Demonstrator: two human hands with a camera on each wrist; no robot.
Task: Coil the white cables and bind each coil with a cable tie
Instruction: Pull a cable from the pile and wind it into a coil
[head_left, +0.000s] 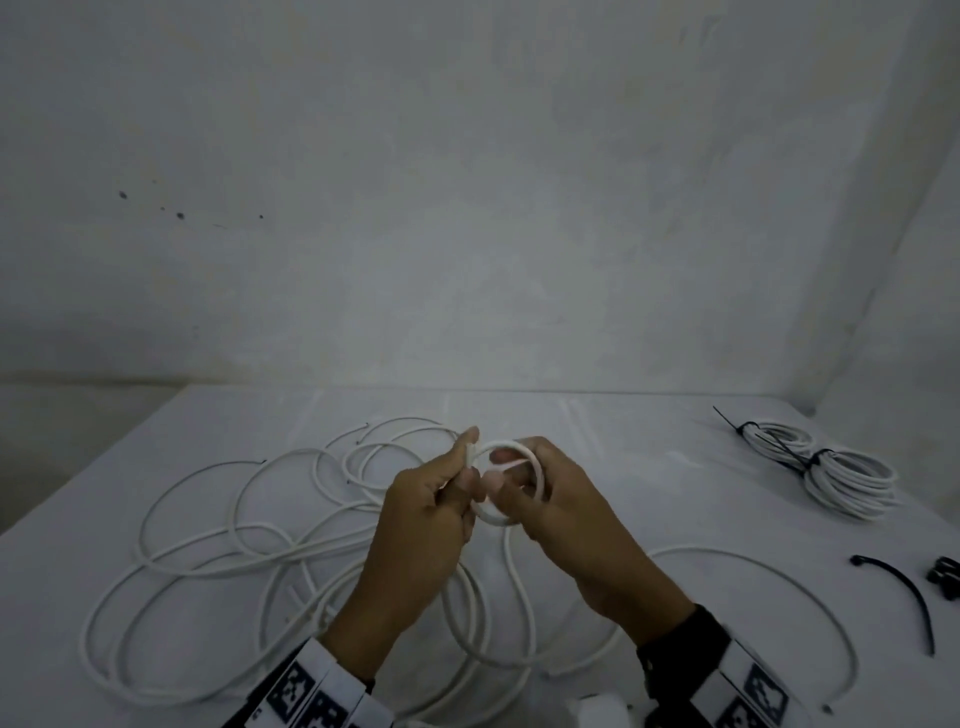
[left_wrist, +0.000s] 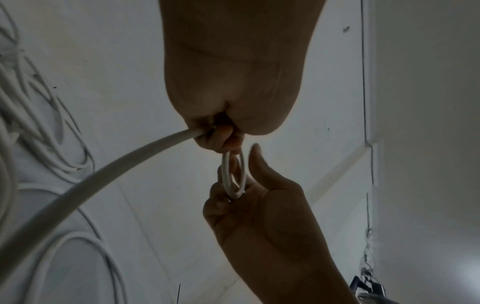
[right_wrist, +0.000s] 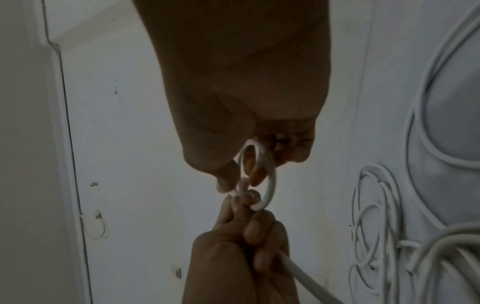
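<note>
Both hands meet above the worktop (head_left: 649, 431): left hand (head_left: 431, 499) and right hand (head_left: 566, 499) each pinch one small white cable (head_left: 537, 467) loop between them.

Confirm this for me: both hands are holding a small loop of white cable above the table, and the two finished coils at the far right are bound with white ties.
Only the tie colour is wrong. In the head view the finished coils are bound with black ties. The left hand and right hand do hold a small cable loop above the table.
</note>
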